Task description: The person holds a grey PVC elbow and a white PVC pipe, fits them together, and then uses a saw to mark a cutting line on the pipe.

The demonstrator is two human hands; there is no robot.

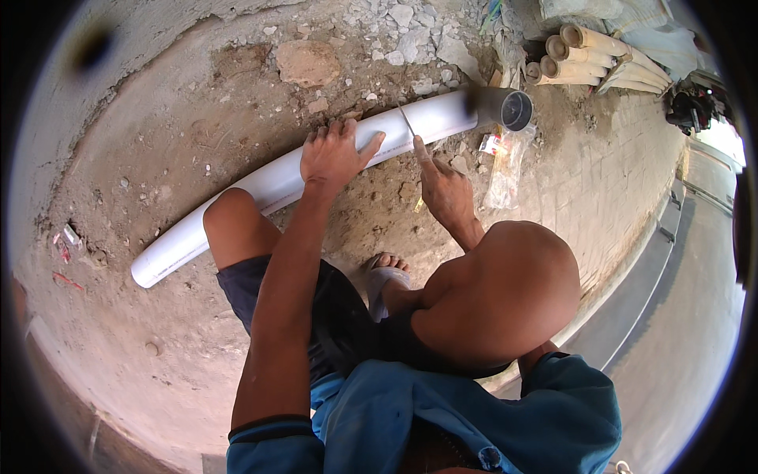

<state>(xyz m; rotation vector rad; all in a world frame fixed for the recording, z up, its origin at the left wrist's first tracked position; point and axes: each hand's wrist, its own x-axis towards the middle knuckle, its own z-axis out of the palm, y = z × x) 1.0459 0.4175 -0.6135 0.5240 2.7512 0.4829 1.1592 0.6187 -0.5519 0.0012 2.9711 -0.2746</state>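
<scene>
A long white plastic pipe (270,186) lies slantwise on the dirt ground, its far right end in a dark grey coupling (505,108). My left hand (335,152) holds the pipe from above near its middle, fingers curled over the far side and thumb stretched out to the right. My bent left knee leans against the pipe. To the right, my right hand (448,188) is closed around the handle end of a thin, narrow blade (406,120), its index finger stretched along it. The blade lies across the pipe, short of the coupling; its handle is hidden in my fist.
Broken concrete and stones (410,43) lie beyond the pipe, with a large brownish rock (308,63). Bamboo poles (588,59) are stacked at the far right. A clear plastic bag (509,170) lies beside the coupling. A wall (110,71) runs along the far left.
</scene>
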